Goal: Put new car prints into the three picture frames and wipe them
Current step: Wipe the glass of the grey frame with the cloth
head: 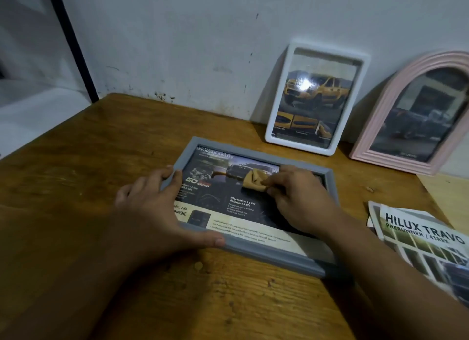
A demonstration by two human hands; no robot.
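A grey picture frame lies flat on the wooden table with a dark car print under its glass. My left hand grips the frame's left edge, thumb on the near rail and fingers over the far corner. My right hand pinches a small tan cloth against the glass near the frame's upper middle. A white frame with a yellow pickup print leans on the wall behind. A pink arched frame with a dark car print leans to its right.
Car brochure pages reading "HILUX TRAVO" lie at the table's right edge. A dark vertical post stands at the back left corner. A scuffed white wall runs directly behind the table.
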